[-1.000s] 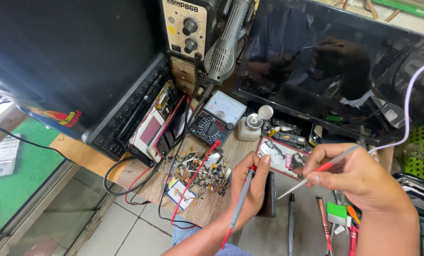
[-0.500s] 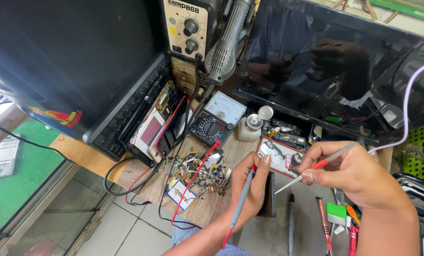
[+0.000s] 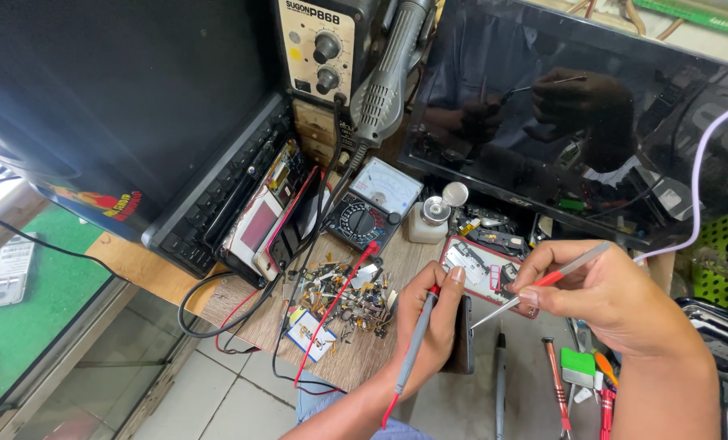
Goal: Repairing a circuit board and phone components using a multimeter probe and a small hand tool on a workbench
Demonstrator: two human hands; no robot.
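Your left hand [image 3: 429, 322] pinches a grey multimeter probe [image 3: 417, 346] upright while bracing a dark phone [image 3: 464, 334] on edge. Your right hand [image 3: 604, 297] grips a second, red-collared probe [image 3: 535, 285], tip aimed at the opened phone board [image 3: 482, 269] on the wooden bench [image 3: 241, 314]. You seem mid-measurement; next, steady both tips on their contacts.

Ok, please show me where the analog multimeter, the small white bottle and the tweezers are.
analog multimeter [image 3: 373, 205]: head view, on its dial face.
small white bottle [image 3: 427, 222]: head view, on its body.
tweezers [image 3: 543, 281]: head view, on the shaft.
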